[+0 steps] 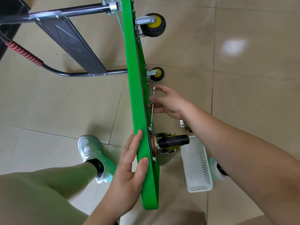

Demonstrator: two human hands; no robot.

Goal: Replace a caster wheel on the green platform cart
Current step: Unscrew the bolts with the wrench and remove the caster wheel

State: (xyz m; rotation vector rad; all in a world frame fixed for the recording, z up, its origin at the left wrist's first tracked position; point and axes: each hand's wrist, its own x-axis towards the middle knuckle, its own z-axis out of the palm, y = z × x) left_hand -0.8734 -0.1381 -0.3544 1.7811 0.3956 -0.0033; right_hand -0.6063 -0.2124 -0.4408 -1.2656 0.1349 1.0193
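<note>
The green platform cart (136, 101) stands on its edge, wheels pointing right. My left hand (129, 166) grips the platform's near edge, thumb and fingers wrapped over it. My right hand (168, 103) holds a slim silver wrench (152, 108) against the underside; its lower end sits on a bolt of the nearest caster (170, 142), a black wheel with a yellow hub. Two more casters (154, 25) (156, 73) sit farther along the underside. Another caster part (184, 125) lies on the floor, mostly hidden behind my right forearm.
A white perforated plastic basket (197, 166) lies on the tiled floor just right of the nearest caster. The cart's folded black handle (68, 39) with a red grip (24, 52) extends to the left. My feet in white shoes (92, 153) flank the cart.
</note>
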